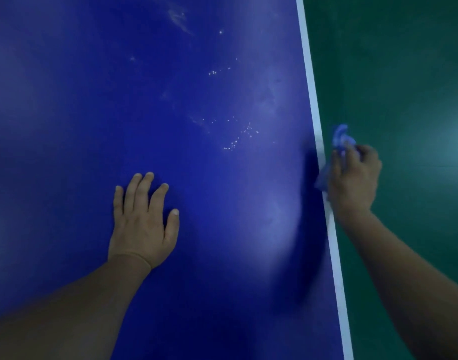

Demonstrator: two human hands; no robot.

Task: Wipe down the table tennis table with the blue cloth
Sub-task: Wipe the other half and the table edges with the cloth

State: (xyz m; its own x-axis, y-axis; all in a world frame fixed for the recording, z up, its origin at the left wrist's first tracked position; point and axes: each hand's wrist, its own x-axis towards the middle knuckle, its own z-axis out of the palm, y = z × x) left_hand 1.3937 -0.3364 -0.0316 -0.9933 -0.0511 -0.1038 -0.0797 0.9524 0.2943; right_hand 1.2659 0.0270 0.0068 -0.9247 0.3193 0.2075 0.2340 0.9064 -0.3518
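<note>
At the right edge of the worktop (92,100), we are holding the blue cloth (339,136) bunched in our right grip (352,178), fingers curling round it and the cloth touching the white edge line (311,81). Farther left, we are resting our left grip (142,224) flat on the blue surface, fingers straight and spread wide, holding nothing. Ahead of it, small white specks (238,139) and pale smears are showing. Beyond the edge, green floor (404,74) is showing.
</note>
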